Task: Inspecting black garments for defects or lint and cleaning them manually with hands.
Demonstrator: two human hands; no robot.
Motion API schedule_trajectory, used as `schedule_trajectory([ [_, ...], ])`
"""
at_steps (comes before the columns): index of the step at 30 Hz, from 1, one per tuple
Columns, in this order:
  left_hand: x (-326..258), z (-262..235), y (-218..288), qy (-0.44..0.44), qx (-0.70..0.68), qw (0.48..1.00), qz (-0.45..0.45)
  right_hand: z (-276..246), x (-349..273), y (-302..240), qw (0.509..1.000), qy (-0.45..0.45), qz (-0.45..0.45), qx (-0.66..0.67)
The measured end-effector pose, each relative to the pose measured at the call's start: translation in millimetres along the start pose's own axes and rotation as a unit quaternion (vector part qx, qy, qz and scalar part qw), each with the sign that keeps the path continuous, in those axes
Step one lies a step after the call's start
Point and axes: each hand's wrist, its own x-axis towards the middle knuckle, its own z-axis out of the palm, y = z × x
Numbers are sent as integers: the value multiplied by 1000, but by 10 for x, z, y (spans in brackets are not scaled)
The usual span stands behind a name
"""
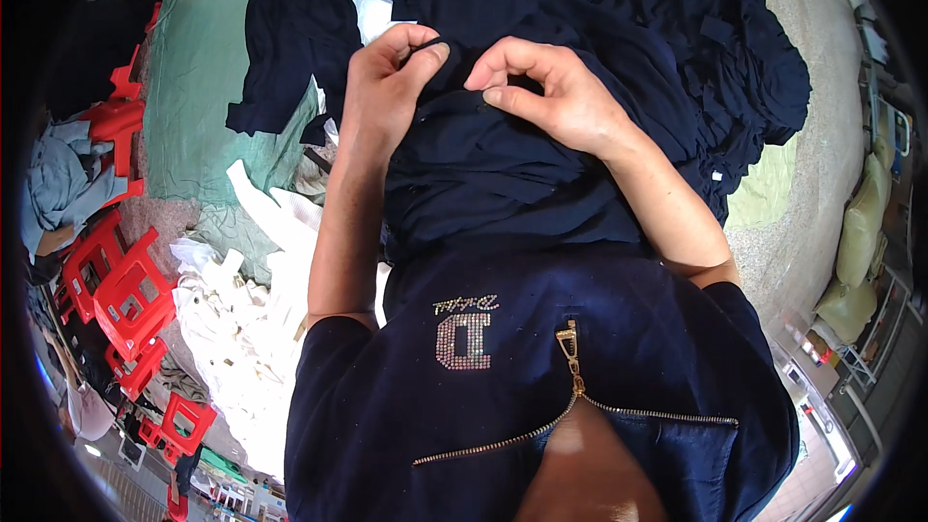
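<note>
The dark cloth (503, 169) lies bunched in front of the person's waist, merging at its far side into a pile of dark garments (667, 10). The left hand (379, 87) has a narrow grip, thumb and forefinger pinching a bit of the cloth. The right hand (565, 92) rests its fingertips near a fold, its grip nearly closed; whether fabric sits between them, I cannot tell. A green sheet (193, 68) covers the floor beyond the pile's left edge, with white garments (232, 329) and red stools (135, 300) nearer.
</note>
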Motion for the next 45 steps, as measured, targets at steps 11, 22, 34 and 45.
schedule_trajectory([
  [11,20,11,37,-6,-26,999,-28,-19,-35,-143,977,-31,-47,206],
  [22,-162,92,145,-24,-23,999,2,125,45,19,916,211,-234,-248],
  [34,-173,105,68,-57,-80,994,-53,193,37,222,916,210,-260,-220],
  [45,-107,108,-28,-57,-109,990,-73,89,-52,224,925,133,-220,-278],
])
